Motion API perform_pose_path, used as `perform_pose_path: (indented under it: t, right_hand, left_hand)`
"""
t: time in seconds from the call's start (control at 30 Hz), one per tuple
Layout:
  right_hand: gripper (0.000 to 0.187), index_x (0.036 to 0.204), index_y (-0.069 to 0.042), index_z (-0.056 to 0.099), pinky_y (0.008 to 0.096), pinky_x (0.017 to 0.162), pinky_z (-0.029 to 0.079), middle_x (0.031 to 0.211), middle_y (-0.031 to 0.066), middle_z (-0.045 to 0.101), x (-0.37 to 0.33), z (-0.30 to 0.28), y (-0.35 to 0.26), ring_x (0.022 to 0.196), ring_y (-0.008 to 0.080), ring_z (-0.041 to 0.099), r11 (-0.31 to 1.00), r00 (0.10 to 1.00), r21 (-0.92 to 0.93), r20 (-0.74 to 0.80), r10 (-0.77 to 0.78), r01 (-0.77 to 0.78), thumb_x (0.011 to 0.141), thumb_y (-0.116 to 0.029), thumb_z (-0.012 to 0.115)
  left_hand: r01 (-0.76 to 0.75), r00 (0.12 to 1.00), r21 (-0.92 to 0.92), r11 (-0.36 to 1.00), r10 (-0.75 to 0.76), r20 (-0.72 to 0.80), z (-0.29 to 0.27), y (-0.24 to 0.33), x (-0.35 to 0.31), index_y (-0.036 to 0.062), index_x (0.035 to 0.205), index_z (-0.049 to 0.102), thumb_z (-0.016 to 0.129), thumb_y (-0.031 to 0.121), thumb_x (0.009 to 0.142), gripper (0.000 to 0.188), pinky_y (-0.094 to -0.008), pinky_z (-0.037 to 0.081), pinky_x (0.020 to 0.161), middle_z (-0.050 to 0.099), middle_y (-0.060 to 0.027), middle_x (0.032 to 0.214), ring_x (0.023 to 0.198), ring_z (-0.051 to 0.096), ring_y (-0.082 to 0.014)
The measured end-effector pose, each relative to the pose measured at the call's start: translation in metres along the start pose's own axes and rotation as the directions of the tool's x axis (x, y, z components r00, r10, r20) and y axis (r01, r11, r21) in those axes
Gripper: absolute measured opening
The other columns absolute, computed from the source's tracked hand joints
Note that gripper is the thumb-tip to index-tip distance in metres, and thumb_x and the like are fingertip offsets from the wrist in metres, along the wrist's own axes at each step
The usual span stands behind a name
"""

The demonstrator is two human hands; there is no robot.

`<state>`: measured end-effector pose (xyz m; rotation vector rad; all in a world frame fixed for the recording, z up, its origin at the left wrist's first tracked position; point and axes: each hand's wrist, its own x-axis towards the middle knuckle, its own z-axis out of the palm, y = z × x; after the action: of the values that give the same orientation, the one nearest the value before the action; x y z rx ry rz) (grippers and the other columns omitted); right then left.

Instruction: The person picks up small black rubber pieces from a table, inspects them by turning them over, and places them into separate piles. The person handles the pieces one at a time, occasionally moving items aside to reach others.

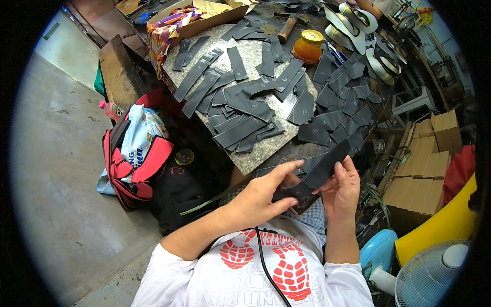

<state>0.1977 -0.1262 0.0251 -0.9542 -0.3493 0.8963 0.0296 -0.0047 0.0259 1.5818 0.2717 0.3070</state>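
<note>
My right hand (341, 188) pinches a black leather-like piece (327, 166) by its right edge, between thumb and fingers. My left hand (261, 197) is at the other end of that piece, with thumb and index finger spread apart; a finger between them is blurred. Beyond the hands, many flat black strips (250, 108) lie in loose overlapping heaps on a speckled stone slab (255, 157), some with small pale marks. More black cut pieces (314, 134), wider and angled, spread off the slab's right side.
An orange jar with a yellow lid (309, 47) stands at the slab's far right, near a wooden handle (287, 29). White shoe-shaped parts (345, 33) pile up far right. Cardboard boxes (419, 189) and a fan (434, 276) flank my right; a red-trimmed bag (138, 158) sits left.
</note>
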Motion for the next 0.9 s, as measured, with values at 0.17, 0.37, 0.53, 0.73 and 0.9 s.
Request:
perform_pose_path:
  t: [0.17,0.37,0.53,0.73,0.9]
  right_hand:
    - [0.016,0.109,0.001,0.057,0.032,0.056,0.06,0.089,0.0134,0.071,0.0,-0.012,-0.004,0.068,0.019,0.071,0.994,0.997,-0.077,0.009,-0.083,0.083,0.098,-0.011,0.054]
    - [0.016,0.109,0.0,0.058,0.0316,0.058,0.06,0.089,0.0139,0.071,0.001,-0.022,0.003,0.068,0.0195,0.071,0.989,0.996,-0.134,-0.051,-0.069,0.062,0.098,-0.011,0.055]
    - [0.018,0.109,0.002,0.06,0.0301,0.058,0.059,0.088,0.0147,0.072,-0.003,-0.034,-0.003,0.068,0.0212,0.071,0.968,0.996,-0.236,-0.01,-0.09,0.085,0.095,-0.009,0.057]
    - [0.024,0.113,0.004,0.061,0.0302,0.056,0.057,0.088,0.0154,0.071,-0.022,-0.044,-0.016,0.066,0.0213,0.07,0.962,0.998,-0.265,-0.002,-0.071,0.068,0.092,-0.008,0.059]
    - [0.022,0.11,0.005,0.06,0.0278,0.054,0.057,0.085,0.0138,0.07,-0.019,-0.051,-0.015,0.063,0.0197,0.069,0.938,0.992,-0.338,-0.121,0.043,-0.082,0.099,-0.013,0.052]
  left_hand:
    - [0.057,0.998,0.147,0.988,-0.06,0.013,-0.005,0.0,-0.013,0.0002,0.136,0.05,0.065,-0.004,0.088,0.051,-0.0305,0.054,0.081,0.067,-0.0137,0.111,0.093,0.067,-0.0161]
    - [0.071,0.997,0.101,0.992,-0.069,-0.03,-0.01,0.001,-0.021,0.0014,0.133,0.049,0.064,-0.001,0.088,0.048,-0.0344,0.054,0.084,0.067,-0.0188,0.115,0.101,0.07,-0.0293]
    - [0.13,0.99,0.103,0.986,-0.124,-0.063,-0.011,0.0,-0.031,0.0025,0.129,0.054,0.064,-0.002,0.088,0.043,-0.0331,0.054,0.084,0.068,-0.0171,0.113,0.099,0.071,-0.0261]
    - [0.115,0.989,0.172,0.978,-0.129,0.073,-0.014,0.003,-0.044,0.003,0.128,0.055,0.065,0.001,0.087,0.042,-0.0333,0.055,0.079,0.07,-0.0171,0.103,0.092,0.071,-0.0257]
    - [0.233,0.973,0.086,0.969,-0.231,-0.027,-0.012,-0.007,-0.043,0.0021,0.131,0.051,0.059,-0.002,0.089,0.043,-0.0283,0.052,0.069,0.066,-0.0115,0.084,0.072,0.064,-0.0132]
